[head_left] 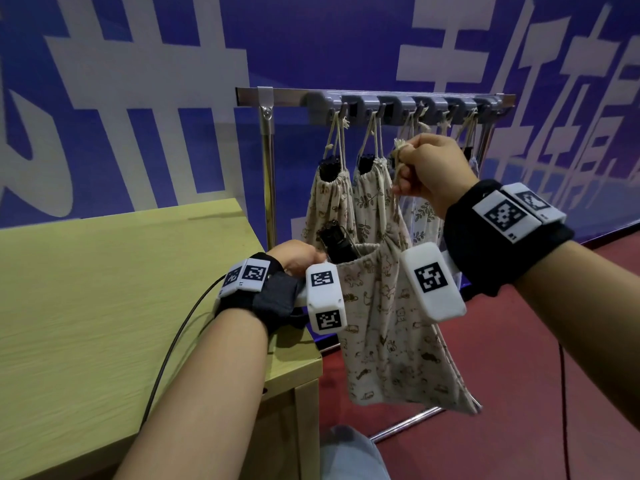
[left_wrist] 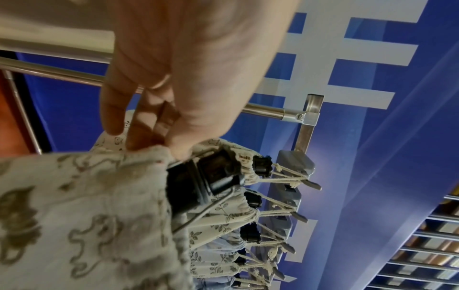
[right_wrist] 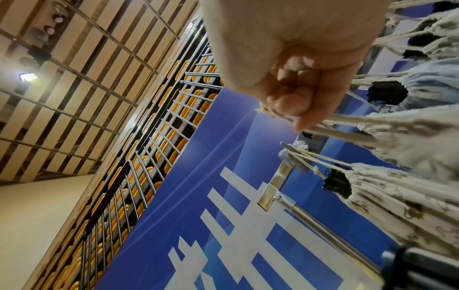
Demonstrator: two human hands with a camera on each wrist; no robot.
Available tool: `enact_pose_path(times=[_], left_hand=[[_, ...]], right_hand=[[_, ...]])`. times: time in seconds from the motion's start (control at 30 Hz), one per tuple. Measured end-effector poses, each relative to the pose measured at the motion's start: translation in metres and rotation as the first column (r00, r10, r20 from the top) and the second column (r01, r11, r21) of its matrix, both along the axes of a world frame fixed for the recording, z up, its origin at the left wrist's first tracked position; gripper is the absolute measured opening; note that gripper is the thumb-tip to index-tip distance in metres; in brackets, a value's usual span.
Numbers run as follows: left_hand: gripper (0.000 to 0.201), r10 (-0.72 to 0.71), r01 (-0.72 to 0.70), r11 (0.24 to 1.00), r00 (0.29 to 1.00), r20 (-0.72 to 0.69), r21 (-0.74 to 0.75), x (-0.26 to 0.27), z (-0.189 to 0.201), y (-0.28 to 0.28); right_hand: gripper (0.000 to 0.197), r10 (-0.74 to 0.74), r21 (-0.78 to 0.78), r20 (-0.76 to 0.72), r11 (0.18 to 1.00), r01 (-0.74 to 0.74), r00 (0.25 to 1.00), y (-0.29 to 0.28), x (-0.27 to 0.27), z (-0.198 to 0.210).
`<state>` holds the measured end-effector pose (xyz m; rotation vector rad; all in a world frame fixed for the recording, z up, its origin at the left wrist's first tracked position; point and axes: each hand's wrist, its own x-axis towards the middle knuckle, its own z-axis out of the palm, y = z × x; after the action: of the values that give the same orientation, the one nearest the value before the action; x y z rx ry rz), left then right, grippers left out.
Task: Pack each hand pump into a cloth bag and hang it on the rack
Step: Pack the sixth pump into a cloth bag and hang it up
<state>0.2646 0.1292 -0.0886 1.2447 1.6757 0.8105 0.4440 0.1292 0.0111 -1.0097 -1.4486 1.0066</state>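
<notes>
Right hand (head_left: 429, 174) gripping drawstring (head_left: 398, 168), left hand (head_left: 294, 256) pinching cloth bag (head_left: 388, 327) rim beside table (head_left: 104, 289) edge

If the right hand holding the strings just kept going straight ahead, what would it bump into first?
Probably the hanging bags on the rack: the right hand, gripping the drawstring, sits just before them. Depth is unclear.

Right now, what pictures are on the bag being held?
Little brown animal drawings on cream cloth bag; head view.
</notes>
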Motion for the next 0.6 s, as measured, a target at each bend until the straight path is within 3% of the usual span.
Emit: enact_pose_path(times=[0.1,0.27,0.43,0.5,0.6], left_hand=[[0.028,0.092,-0.091,0.996,0.982,0.163,-0.017,-0.001,0.000,-0.001],[0.030,0.215,-0.270,0.962,0.842,0.494,0.042,-0.001,0.002,0.001],[0.031,0.159,-0.255,0.965,0.747,0.645,0.057,0.004,0.002,0.000],[0.026,0.080,-0.159,0.985,0.749,0.657,0.062,0.004,0.005,-0.005],[0.017,0.024,-0.063,0.996,0.876,0.482,0.066,0.010,0.012,-0.013]], right_hand=[[0.028,-0.064,-0.018,0.103,0.998,0.066,0.993,0.003,0.002,-0.003],[0.028,-0.103,-0.196,0.182,0.971,0.139,0.978,0.014,0.011,-0.022],[0.027,-0.152,-0.280,0.222,0.936,0.213,0.963,0.019,0.016,-0.042],[0.027,-0.157,-0.282,0.211,0.935,0.213,0.965,0.019,0.016,-0.042],[0.027,-0.156,-0.318,0.153,0.927,0.198,0.976,0.021,0.018,-0.042]])
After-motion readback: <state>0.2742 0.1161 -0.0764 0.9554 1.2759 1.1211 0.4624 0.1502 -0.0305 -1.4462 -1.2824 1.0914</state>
